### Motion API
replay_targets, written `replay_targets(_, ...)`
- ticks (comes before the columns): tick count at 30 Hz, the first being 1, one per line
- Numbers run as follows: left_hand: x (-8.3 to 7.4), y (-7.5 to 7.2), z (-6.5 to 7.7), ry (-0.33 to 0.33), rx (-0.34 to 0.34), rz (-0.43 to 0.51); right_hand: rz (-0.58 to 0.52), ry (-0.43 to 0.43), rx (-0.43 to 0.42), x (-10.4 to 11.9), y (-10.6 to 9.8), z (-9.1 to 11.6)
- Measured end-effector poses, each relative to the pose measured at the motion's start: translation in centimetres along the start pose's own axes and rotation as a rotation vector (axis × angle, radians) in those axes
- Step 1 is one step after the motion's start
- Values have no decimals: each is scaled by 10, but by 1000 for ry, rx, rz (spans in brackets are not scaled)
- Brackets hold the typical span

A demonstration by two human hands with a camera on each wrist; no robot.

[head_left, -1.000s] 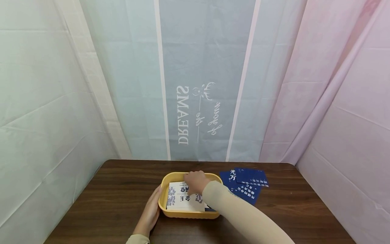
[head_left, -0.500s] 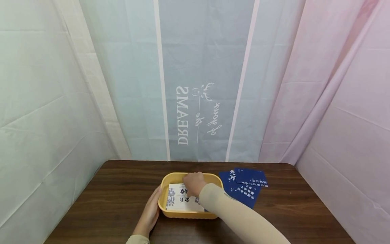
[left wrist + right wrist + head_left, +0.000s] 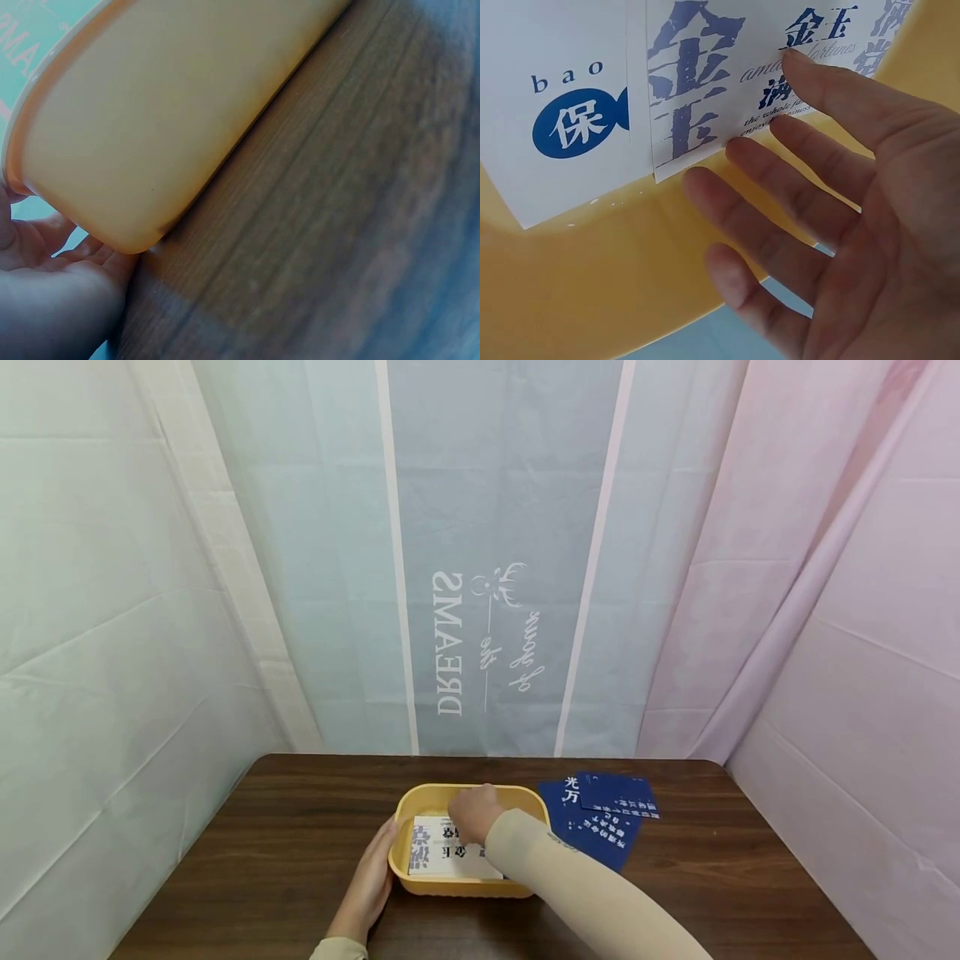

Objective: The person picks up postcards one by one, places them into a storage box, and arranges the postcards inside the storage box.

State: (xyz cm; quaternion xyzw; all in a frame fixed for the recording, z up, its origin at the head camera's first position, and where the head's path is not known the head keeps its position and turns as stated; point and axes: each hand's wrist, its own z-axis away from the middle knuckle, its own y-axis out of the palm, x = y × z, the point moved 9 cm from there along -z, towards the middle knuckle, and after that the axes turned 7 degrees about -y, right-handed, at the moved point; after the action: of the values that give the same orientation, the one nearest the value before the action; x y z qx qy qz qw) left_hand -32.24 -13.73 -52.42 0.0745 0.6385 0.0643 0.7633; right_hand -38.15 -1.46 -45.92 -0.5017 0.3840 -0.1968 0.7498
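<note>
A yellow plastic basket (image 3: 450,888) stands on the table, with white printed cards (image 3: 431,852) lying in it. My left hand (image 3: 372,868) rests along the basket's left end, fingers against its wall; the left wrist view shows fingertips at the lower corner. My right hand (image 3: 474,814) is inside the basket at its far side. In the right wrist view its fingers are spread and slightly bent, the thumb over a card with blue characters (image 3: 697,82) and the index fingertip at that card's edge. Beside it is a card with a blue fish mark (image 3: 577,124).
Several dark blue printed cards (image 3: 600,827) lie overlapping on the table to the right of the basket, partly behind my right sleeve (image 3: 585,881). The dark wooden table (image 3: 300,827) ends at a hanging pale curtain (image 3: 510,510) behind.
My right hand has shifted slightly left inside the basket. The white cards have slid a little toward me, and the blue strip at their right has gone from sight. My left hand stays put.
</note>
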Motion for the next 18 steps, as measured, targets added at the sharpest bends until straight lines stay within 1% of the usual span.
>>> replay_targets(5, 1, -1, -1, -10, -13, -2, -23, -2, 25, -2, 3, -2)
replay_targets(10, 3, -1, -1, -12, -23, -1, -34, -1, 11, -4, 3, -3)
replay_targets(16, 3, 0, -1, -7, -18, 4, -140, 16, 14, -12, 4, -3)
replay_targets(18, 2, -1, -1, -6, -20, 2, -160, 20, 10, -15, 3, -2)
